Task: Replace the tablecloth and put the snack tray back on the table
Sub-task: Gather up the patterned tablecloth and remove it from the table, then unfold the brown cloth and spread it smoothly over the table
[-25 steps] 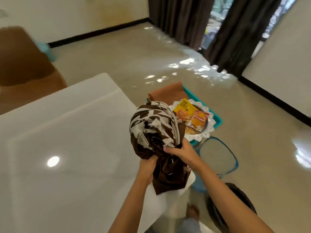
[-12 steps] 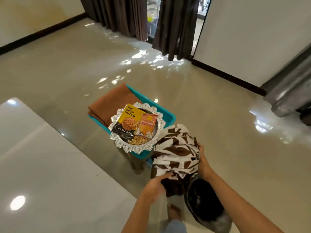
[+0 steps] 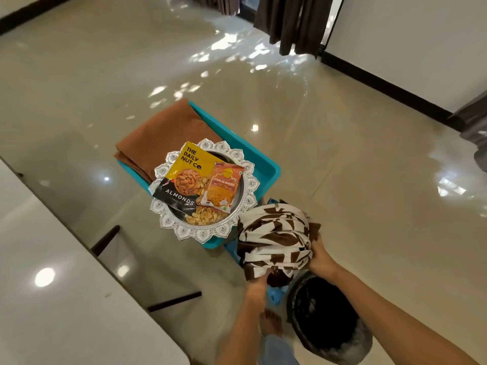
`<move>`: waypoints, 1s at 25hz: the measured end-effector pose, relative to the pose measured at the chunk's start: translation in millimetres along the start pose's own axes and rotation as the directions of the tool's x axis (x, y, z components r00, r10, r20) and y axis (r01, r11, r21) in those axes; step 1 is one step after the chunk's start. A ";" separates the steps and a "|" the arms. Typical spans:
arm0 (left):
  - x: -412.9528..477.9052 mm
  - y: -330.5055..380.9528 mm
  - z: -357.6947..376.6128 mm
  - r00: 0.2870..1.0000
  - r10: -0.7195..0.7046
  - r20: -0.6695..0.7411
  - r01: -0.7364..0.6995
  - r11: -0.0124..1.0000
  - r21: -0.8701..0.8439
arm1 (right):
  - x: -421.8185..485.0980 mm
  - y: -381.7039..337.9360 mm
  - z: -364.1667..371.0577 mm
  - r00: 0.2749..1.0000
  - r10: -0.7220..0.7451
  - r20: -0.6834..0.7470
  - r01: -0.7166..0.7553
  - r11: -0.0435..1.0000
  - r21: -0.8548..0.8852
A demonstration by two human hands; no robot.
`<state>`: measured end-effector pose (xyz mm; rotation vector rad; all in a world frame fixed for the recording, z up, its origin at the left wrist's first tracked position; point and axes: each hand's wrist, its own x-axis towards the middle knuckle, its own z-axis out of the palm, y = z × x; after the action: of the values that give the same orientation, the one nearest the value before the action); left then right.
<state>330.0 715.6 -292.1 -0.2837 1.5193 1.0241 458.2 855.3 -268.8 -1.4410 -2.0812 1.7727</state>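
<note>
I hold a bundled brown-and-white patterned tablecloth low, to the right of the table. My left hand grips its underside and my right hand grips its right side. Just left of the bundle sits the silver scalloped snack tray with an almond packet, an orange snack packet and loose chips. The tray rests on a teal tub, beside a folded plain brown cloth. The bare white table fills the lower left.
A dark round basket stands on the floor right under the bundle, with something blue beside it. My bare foot shows below. Dark curtains hang at the back; glossy floor stretches all round.
The view has swung right, away from the table. The bundle has moved off the table edge and down, to beside the snack tray and above the dark basket. Both hands keep their grip.
</note>
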 end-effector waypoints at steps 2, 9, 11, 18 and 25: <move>8.5 -1.7 -5.7 0.990 0.142 0.023 -0.144 0.978 0.151 | 0.8 16.4 -7.8 0.992 0.115 0.047 -0.108 0.986 -0.124; -5.6 4.7 -12.8 0.971 0.153 0.185 -0.207 0.926 0.315 | 3.7 25.7 1.3 0.981 0.157 0.113 -0.138 0.977 -0.160; -9.6 9.7 -12.6 0.972 0.146 0.184 -0.206 0.906 0.369 | 3.9 15.8 8.4 0.975 0.194 0.109 -0.173 0.969 -0.176; -59.5 45.0 -22.0 0.960 0.256 0.115 -0.280 0.907 0.315 | -15.9 -41.1 33.7 0.991 0.136 -0.004 -0.135 0.981 -0.137; -127.7 110.6 -114.5 0.889 0.441 0.122 -0.454 0.817 0.355 | -38.1 -169.5 95.6 0.997 -0.066 -0.034 0.061 0.990 -0.127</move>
<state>207.7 649.4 -142.7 0.3841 1.7570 1.0607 323.9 774.4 -147.4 -1.4088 -2.2296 1.6044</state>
